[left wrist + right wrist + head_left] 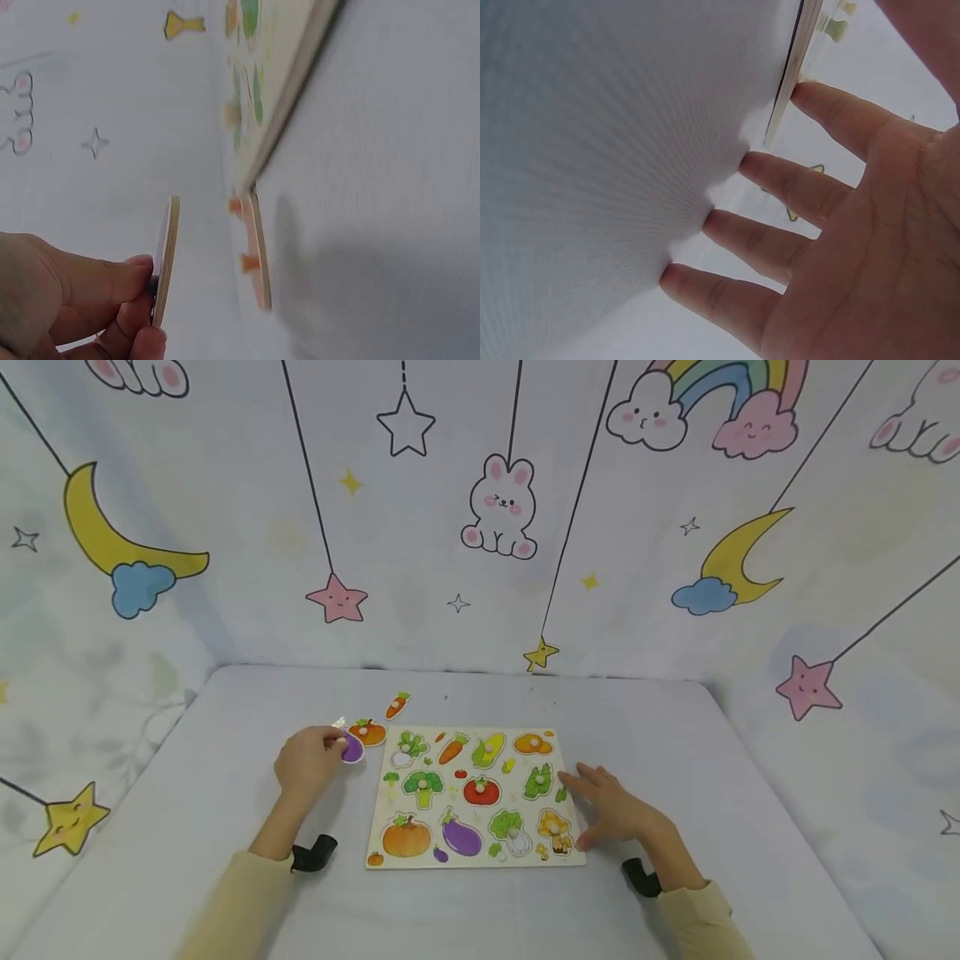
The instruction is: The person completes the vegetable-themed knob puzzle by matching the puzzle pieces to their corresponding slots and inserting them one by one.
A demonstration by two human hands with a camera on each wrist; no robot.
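Observation:
My left hand (309, 763) pinches a purple eggplant puzzle piece (352, 748) by its knob, and the left wrist view shows this piece (166, 259) edge-on, raised off the table. Just beyond it lies a pumpkin piece (369, 733) beside the corner of a wooden vegetable puzzle board (405, 862). A carrot piece (397, 705) lies farther back. At the board's right side is my right hand (613, 808), fingers spread. In the right wrist view one fingertip touches the board's edge (789, 90), while the other fingertips rest on the cloth.
A white cloth covers the table (660, 727). Printed curtains (420, 543) with stars, moons and rabbits hang around its back and sides. Knobbed vegetables, such as a tomato (482, 791) and broccoli (423, 788), sit on the board. Black wrist mounts (315, 853) show under both wrists.

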